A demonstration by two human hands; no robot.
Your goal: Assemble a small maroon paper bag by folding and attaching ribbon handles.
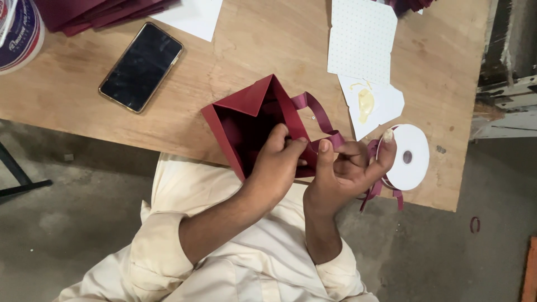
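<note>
At the surface edge, the left hand pinches the bag wall — just beside, the right hand pinches ribbon.

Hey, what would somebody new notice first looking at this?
The open maroon paper gift bag at the wooden table's near edge, with the left hand reaching inside and the right hand pinching its maroon ribbon handle. Right of them lies a white ribbon spool; a black smartphone lies far left.
</note>
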